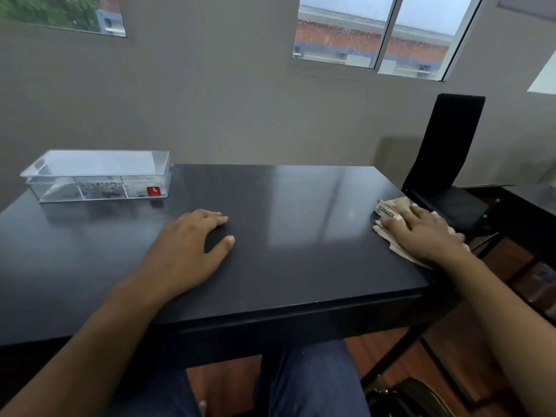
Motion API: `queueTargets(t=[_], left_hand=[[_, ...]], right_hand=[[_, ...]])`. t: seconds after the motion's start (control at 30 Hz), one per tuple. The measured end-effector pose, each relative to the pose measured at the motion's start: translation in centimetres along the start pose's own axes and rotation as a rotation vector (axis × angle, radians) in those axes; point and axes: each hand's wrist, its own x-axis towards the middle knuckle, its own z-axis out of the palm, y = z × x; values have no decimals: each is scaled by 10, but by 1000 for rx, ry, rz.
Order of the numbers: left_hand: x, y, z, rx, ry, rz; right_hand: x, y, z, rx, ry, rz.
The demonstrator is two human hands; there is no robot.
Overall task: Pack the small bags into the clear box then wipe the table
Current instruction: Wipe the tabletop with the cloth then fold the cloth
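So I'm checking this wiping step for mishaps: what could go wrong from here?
1. The cloth under the right hand sits at the table's right edge; a stroke outward might push it off beside the black chair.
2. A long sweep left could bump the clear box near the far left corner and slide it off.
3. The left hand lies flat mid-table, so that patch may go unwiped.

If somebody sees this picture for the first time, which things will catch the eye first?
First, the right hand pressing a beige cloth flat at the right edge of the dark table. Next, the clear box with a red sticker at the far left corner, and the left hand resting flat mid-table.
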Motion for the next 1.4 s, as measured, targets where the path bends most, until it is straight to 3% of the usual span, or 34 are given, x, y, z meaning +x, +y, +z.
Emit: queueTargets(t=[0.2,0.53,0.83,1.0,1.2,1.4], left_hand=[[-12,-29,-14,54,0,-33],[-11,-30,-12,64,15,-30],[-18,-28,-15,130,-61,-17],[-48,-58,-41,103,-134,42],[-102,-105,-80,109,-107,-118],[-130,-148,-102,165,-13,-305]], right_hand=[[64,-67,4,-84,-37,-36],[39,-210,43,-24,-94,-458],[-58,-195,53,-3,-67,-680],[-88,-171,51,-50,-70,-755],[-117,-206,59,-68,-90,-799],[-163,-296,80,-48,-98,-972]])
